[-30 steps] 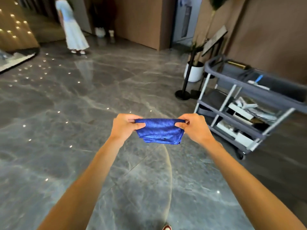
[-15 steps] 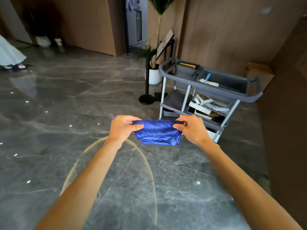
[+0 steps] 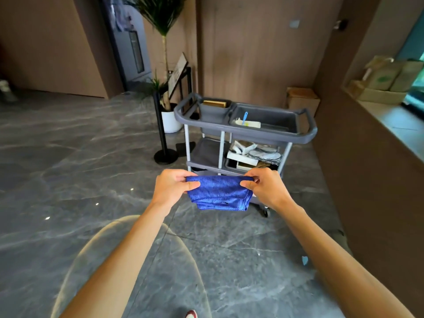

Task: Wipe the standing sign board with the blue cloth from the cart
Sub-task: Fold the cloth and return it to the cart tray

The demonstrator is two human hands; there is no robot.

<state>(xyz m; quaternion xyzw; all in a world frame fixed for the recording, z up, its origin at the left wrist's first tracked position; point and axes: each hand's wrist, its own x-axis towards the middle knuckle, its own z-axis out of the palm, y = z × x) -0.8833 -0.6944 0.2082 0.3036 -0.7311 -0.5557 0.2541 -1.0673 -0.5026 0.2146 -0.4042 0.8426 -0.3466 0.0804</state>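
- The gray cart (image 3: pixel 245 130) stands by the wall.
- The sign board (image 3: pixel 179 73) leans on a black stand behind the cart.
- The blue cloth (image 3: pixel 219 192) hangs folded between 2 hands, in front of the cart.
- The left hand (image 3: pixel 171 188) and right hand (image 3: pixel 266 188) each pinch a top corner tight.

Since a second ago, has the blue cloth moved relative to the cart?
Yes. The blue cloth, pinched by both hands, was left of the cart with floor behind; now it hangs directly before the cart's lower shelf.
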